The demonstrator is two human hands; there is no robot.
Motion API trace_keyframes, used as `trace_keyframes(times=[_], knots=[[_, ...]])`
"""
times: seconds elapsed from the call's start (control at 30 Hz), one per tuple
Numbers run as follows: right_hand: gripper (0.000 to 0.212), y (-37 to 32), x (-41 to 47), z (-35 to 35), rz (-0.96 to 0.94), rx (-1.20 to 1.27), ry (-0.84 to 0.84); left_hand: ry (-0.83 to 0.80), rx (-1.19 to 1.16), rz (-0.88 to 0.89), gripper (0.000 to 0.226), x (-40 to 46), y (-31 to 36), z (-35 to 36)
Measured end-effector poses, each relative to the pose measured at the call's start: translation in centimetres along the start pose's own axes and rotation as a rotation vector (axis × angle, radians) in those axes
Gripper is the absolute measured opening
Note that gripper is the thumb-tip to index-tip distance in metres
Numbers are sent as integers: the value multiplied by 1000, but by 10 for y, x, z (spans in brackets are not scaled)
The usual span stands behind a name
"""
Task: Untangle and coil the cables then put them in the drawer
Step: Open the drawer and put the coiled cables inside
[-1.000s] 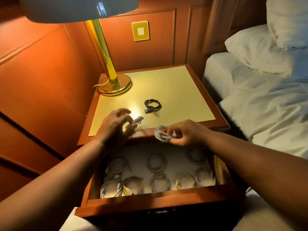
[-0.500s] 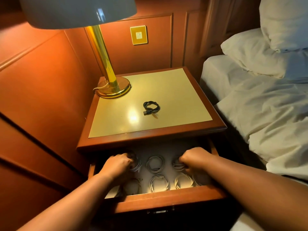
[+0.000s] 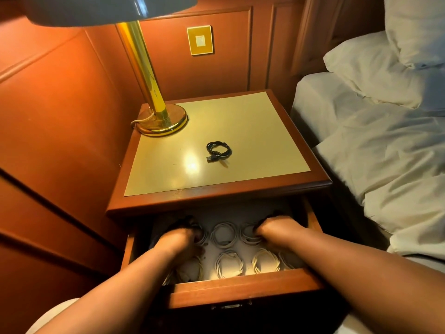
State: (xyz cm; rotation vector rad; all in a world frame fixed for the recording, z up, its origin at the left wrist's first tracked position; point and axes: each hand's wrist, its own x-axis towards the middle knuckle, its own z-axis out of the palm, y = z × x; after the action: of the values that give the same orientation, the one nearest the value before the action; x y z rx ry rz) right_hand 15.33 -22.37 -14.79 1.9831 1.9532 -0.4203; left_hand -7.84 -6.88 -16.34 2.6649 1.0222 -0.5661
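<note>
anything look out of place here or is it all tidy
One thing stands out: a coiled black cable lies alone on the nightstand top, while the white coils sit in rows inside the open drawer. Both hands are in the drawer. Nothing looks spilled or damaged.

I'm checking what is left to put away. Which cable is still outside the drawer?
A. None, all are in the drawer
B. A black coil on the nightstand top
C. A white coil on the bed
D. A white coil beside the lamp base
B: the black coiled cable lies alone on the nightstand top, while the white coils sit inside the open drawer.
</note>
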Motion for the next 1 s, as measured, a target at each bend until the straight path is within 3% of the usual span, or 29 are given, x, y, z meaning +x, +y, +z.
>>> trace_keyframes(times=[0.17,0.27,0.33,0.43,0.53,0.67,0.73,0.9,1.0], knots=[[19,-5,-5,-5,25,39,2,25,-93,-13,48,-3,1,1],[19,-6,-9,-17,0,92,144,115,-120,35,38,-7,0,-7],[19,-4,-10,-31,-27,188,261,331,-94,200,28,-13,-1,-15],[16,3,-10,-57,-48,360,387,679,-14,459,34,-28,-1,-34],[16,5,-6,-81,-51,427,436,875,-25,369,28,-27,-14,-64],[15,6,13,-116,18,420,410,727,-268,-126,41,1,-50,-95],[21,10,29,-131,115,427,377,581,-228,-263,55,13,-60,-100],[57,20,71,-154,267,398,300,500,-178,-338,71,28,-66,-98],[57,22,87,-166,286,339,248,526,-171,-332,72,26,-67,-97]])
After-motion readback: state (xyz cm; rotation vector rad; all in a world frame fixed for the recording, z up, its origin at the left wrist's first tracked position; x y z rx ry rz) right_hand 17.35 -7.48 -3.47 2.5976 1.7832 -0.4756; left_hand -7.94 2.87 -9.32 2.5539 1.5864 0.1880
